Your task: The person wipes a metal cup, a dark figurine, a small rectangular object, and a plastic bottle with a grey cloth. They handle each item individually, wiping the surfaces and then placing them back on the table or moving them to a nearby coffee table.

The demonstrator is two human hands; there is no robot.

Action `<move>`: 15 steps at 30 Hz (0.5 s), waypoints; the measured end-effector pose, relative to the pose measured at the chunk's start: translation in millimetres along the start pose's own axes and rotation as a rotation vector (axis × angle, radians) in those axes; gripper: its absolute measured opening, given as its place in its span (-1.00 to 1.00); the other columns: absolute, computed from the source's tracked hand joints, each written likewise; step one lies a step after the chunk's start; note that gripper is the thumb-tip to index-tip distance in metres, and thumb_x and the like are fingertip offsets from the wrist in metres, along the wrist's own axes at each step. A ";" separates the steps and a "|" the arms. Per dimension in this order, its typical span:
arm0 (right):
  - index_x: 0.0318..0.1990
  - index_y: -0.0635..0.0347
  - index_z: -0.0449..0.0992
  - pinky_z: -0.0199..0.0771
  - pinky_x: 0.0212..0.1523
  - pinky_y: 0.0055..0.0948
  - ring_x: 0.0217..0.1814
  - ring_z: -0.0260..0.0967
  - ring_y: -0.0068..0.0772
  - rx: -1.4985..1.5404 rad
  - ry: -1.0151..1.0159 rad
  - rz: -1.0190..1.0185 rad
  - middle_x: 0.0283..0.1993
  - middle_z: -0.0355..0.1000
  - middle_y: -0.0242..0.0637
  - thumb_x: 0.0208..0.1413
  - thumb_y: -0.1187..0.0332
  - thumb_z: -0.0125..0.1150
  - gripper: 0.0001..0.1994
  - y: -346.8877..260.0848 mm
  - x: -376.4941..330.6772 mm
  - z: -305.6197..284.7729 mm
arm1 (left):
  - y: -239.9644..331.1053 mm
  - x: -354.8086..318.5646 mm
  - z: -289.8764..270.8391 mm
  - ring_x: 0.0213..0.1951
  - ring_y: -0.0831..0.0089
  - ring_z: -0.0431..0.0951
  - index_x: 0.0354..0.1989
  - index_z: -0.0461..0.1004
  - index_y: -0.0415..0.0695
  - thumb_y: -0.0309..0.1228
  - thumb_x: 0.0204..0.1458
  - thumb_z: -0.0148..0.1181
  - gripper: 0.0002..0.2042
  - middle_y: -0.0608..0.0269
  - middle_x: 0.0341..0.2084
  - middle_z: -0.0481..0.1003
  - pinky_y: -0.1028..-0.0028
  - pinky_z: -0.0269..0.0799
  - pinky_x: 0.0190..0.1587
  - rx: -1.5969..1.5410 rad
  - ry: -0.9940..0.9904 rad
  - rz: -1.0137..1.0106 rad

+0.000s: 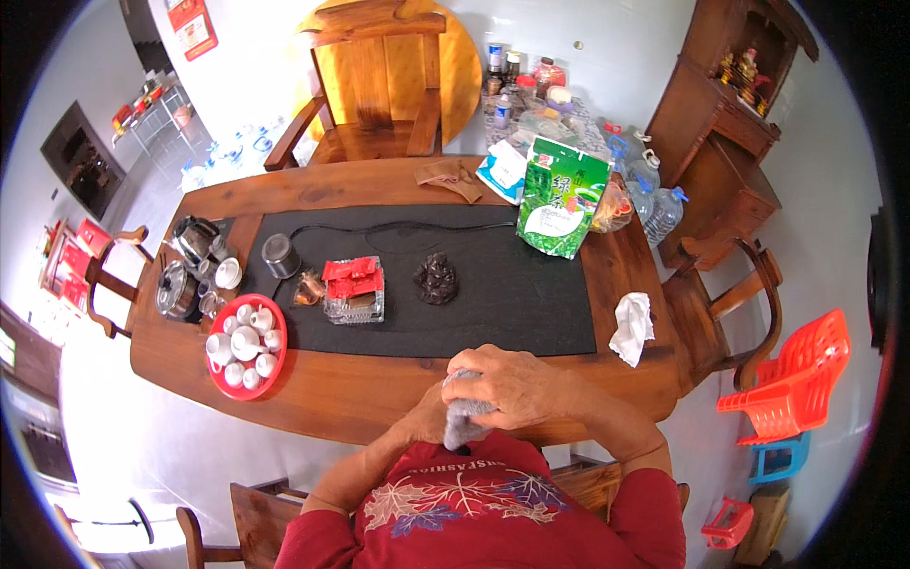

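Note:
Close to my chest, just past the table's near edge, my right hand (512,387) is closed over a grey cloth (464,422), its fingers curled on top. My left hand (427,414) meets the cloth from the other side; its fingers are hidden behind the cloth and the right hand, as is anything inside. To the left on the wooden table (322,398) stands a round red tray (221,377) of small white cups and a white teapot (245,342). Ahead of my hands a dark carved figurine (436,279) sits on the black table inlay (483,322).
A clear box (356,308) with red packets, a metal canister (281,256) and a glass kettle (194,239) stand left. A green pouch (564,199) and a crumpled white tissue (631,328) are right. Wooden chairs (374,95) surround the table; red plastic stools (796,375) stand far right.

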State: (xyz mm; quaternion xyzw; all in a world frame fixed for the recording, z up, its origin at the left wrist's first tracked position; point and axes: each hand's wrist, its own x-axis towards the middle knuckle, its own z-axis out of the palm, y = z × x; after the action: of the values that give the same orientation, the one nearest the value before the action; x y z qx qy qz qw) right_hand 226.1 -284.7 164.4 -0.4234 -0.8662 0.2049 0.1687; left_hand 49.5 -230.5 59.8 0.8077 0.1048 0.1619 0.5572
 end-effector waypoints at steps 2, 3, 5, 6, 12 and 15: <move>-0.08 -0.04 0.40 0.52 -0.19 -0.14 -0.12 0.40 -0.05 0.028 0.088 0.245 -0.04 0.29 -0.12 -0.04 0.27 0.25 -0.67 -1.9 2.1 -0.9 | 10.2 2.3 5.8 -0.04 0.28 0.45 -0.01 0.34 -0.12 -0.46 -0.33 0.41 -0.42 0.13 -0.10 0.43 0.35 0.39 -0.03 -0.181 0.102 -0.248; -0.09 -0.02 0.39 0.52 -0.21 -0.15 -0.14 0.42 -0.05 0.043 0.131 0.366 -0.04 0.29 -0.12 -0.03 0.28 0.24 -0.69 -2.2 3.7 -1.1 | 17.2 3.6 7.6 -0.05 0.29 0.45 -0.02 0.34 -0.10 -0.50 -0.35 0.42 -0.40 0.13 -0.08 0.42 0.36 0.39 -0.03 -0.271 0.156 -0.373; -0.10 0.04 0.37 0.48 -0.22 -0.10 -0.20 0.43 0.03 0.061 0.208 0.468 -0.14 0.35 -0.09 -0.01 0.34 0.20 -0.71 5.1 2.6 2.2 | 27.7 11.6 9.4 -0.15 0.18 0.51 -0.06 0.35 -0.14 -0.40 -0.35 0.43 -0.43 0.06 -0.24 0.49 0.28 0.44 -0.12 0.069 0.265 -0.297; -0.10 0.06 0.38 0.46 -0.22 -0.10 -0.20 0.42 0.04 0.068 0.223 0.495 -0.18 0.35 -0.10 -0.02 0.37 0.20 -0.71 12.7 0.8 5.6 | 31.9 15.3 9.7 -0.18 0.14 0.52 -0.07 0.35 -0.14 -0.36 -0.35 0.43 -0.43 0.05 -0.28 0.50 0.25 0.45 -0.15 0.204 0.276 -0.320; -0.13 0.06 0.39 0.42 -0.29 -0.09 -0.25 0.41 0.04 0.047 0.387 0.478 -0.20 0.36 -0.08 -0.01 0.32 0.16 -0.74 16.4 0.7 13.8 | 23.4 24.5 5.4 -0.28 0.05 0.54 -0.15 0.40 -0.19 -0.21 -0.44 0.48 -0.39 0.02 -0.33 0.50 0.16 0.45 -0.27 0.471 0.496 -0.074; -0.15 0.03 0.42 0.38 -0.35 -0.17 -0.24 0.37 -0.12 -0.376 0.496 0.205 -0.20 0.32 -0.19 -0.06 0.33 0.18 -0.74 -3.4 1.7 15.7 | 27.6 27.1 -0.2 -0.28 0.06 0.52 -0.21 0.40 -0.18 -0.18 -0.49 0.49 -0.40 0.09 -0.37 0.48 0.16 0.43 -0.26 0.451 0.479 -0.169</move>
State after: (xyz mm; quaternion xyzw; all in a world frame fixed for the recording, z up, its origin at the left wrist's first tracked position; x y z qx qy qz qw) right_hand 215.5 -288.5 152.9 -0.5693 -0.7741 -0.0523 0.2719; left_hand 74.2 -230.6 89.6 0.8381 0.3327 0.2730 0.3354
